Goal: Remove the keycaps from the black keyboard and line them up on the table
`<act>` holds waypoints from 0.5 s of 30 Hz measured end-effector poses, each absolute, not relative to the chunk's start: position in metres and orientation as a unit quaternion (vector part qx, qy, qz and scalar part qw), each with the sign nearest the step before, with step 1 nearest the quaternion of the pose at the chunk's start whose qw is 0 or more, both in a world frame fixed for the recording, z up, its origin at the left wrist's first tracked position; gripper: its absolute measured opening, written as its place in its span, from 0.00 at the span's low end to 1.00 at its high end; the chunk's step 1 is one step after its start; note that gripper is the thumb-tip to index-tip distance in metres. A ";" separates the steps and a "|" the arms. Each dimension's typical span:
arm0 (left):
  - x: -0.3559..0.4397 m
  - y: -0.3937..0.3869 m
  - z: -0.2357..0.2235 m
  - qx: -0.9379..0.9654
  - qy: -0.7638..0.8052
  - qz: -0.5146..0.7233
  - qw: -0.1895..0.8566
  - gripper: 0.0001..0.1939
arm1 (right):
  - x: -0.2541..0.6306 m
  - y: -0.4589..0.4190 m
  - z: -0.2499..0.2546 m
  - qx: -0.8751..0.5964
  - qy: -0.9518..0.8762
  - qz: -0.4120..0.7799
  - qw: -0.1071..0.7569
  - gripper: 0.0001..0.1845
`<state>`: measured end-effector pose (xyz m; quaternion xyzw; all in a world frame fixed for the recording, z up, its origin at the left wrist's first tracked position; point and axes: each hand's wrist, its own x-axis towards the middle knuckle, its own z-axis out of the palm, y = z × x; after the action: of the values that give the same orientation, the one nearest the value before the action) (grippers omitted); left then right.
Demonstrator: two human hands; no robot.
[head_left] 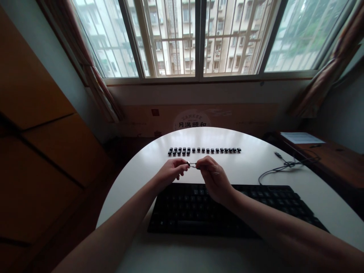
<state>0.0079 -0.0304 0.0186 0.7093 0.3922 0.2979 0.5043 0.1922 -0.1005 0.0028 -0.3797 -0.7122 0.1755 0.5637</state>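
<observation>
Above the back edge of a black keyboard [182, 223], my left hand [170, 172] pinches a small dark keycap [188, 164] between thumb and fingers. My right hand [214, 178] is closed on a wire keycap puller [193, 165]. Its two thin metal wires reach across to the keycap, and its grip is mostly hidden in my fingers. Beyond my hands, several loose black keycaps [207, 150] lie lined up on the white table, doubled into two rows at the left end. My right forearm covers part of the keyboard.
The round-edged white table [127, 197] carries everything. A black cable [288, 163] loops over its right side. A brown wooden desk [338, 163] with a paper sheet [302, 137] stands at the right. A printed cardboard panel [227, 117] leans below the window.
</observation>
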 end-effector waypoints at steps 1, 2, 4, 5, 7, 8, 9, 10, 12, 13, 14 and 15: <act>0.008 -0.030 0.018 0.705 0.396 0.304 0.503 0.13 | 0.193 -0.100 0.003 -0.381 -0.713 0.156 0.568 0.08; 0.007 -0.029 0.018 0.701 0.400 0.310 0.503 0.13 | 0.193 -0.098 0.003 -0.384 -0.710 0.137 0.574 0.09; 0.005 -0.027 0.018 0.691 0.406 0.319 0.505 0.14 | 0.195 -0.096 0.004 -0.391 -0.701 0.100 0.588 0.08; 0.005 -0.027 0.019 0.688 0.404 0.322 0.509 0.14 | 0.195 -0.095 0.004 -0.393 -0.697 0.085 0.594 0.08; 0.003 -0.028 0.020 0.687 0.390 0.322 0.522 0.15 | 0.197 -0.095 0.005 -0.387 -0.699 0.073 0.597 0.09; 0.003 -0.029 0.021 0.689 0.379 0.319 0.529 0.16 | 0.197 -0.095 0.006 -0.381 -0.704 0.078 0.594 0.09; 0.003 -0.031 0.022 0.692 0.367 0.315 0.536 0.16 | 0.197 -0.096 0.006 -0.378 -0.711 0.088 0.586 0.09; 0.004 -0.033 0.022 0.698 0.354 0.308 0.541 0.16 | 0.197 -0.097 0.006 -0.379 -0.718 0.103 0.575 0.10; 0.005 -0.036 0.024 0.714 0.329 0.292 0.545 0.17 | 0.196 -0.099 0.005 -0.392 -0.733 0.133 0.540 0.11; 0.005 -0.037 0.024 0.721 0.320 0.286 0.543 0.17 | 0.195 -0.100 0.004 -0.402 -0.740 0.142 0.521 0.11; 0.006 -0.038 0.024 0.729 0.313 0.280 0.541 0.18 | 0.195 -0.100 0.003 -0.412 -0.746 0.142 0.504 0.12; 0.006 -0.039 0.024 0.734 0.309 0.276 0.539 0.18 | 0.194 -0.100 0.002 -0.422 -0.752 0.135 0.488 0.13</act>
<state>0.0057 -0.0387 0.0237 0.7335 0.3086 0.2764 0.5388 0.1943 -0.1002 0.0016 -0.4221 -0.7520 0.1351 0.4880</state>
